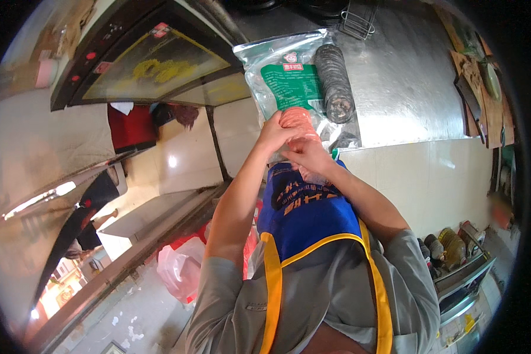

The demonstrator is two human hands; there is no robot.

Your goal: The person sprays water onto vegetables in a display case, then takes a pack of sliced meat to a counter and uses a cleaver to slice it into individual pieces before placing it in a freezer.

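Observation:
Both my hands are on a roll of round pink slices [298, 121], apparently in a clear wrapper that trails down over my blue apron. My left hand [276, 132] grips the upper part of the roll from the side. My right hand [312, 157] holds its lower part, fingers curled around it. Under and beyond the roll lies a large silver and green printed plastic bag [287, 84] on the steel counter [394, 88]. Along the bag's right side rests a dark, grey-black roll of stacked round slices [334, 84].
A wire rack [357, 24] stands at the counter's far edge. Wooden boards [486, 97] with a pale green dish [493, 82] are at the right. A dark-framed glass panel [159, 66] borders the left. Plastic bags [183, 265] hang low left; bottles [451, 248] stand low right.

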